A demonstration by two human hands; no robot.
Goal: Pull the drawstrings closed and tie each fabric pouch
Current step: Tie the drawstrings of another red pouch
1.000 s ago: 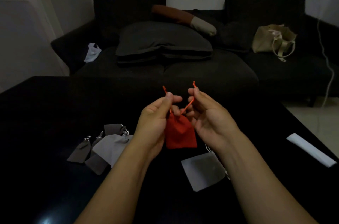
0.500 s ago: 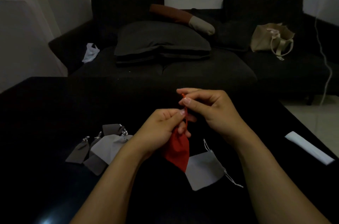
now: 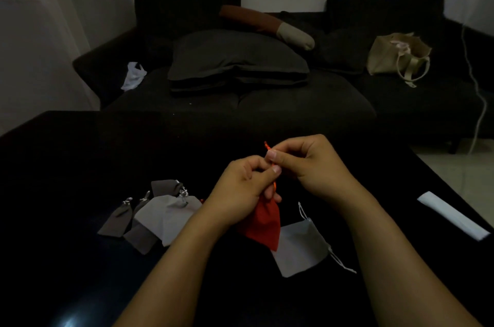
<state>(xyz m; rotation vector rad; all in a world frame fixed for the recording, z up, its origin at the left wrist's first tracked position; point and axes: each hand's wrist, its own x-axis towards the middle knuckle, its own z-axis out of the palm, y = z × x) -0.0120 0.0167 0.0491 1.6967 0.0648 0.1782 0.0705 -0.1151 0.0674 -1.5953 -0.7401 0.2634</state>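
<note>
Head view: both hands meet above the black table (image 3: 66, 166). The left hand (image 3: 240, 187) curls its fingers round the neck of a red pouch (image 3: 263, 225), which hangs below it, tilted. The right hand (image 3: 307, 163) pinches the red drawstring (image 3: 267, 145) just above, its tip poking out past the thumb. A light grey pouch (image 3: 299, 249) lies flat just beside the red one, cords loose. Left of the hands sits a cluster of grey pouches (image 3: 160, 214). A white strip (image 3: 454, 215) lies far right. Behind stands a dark sofa (image 3: 294, 102).
</note>
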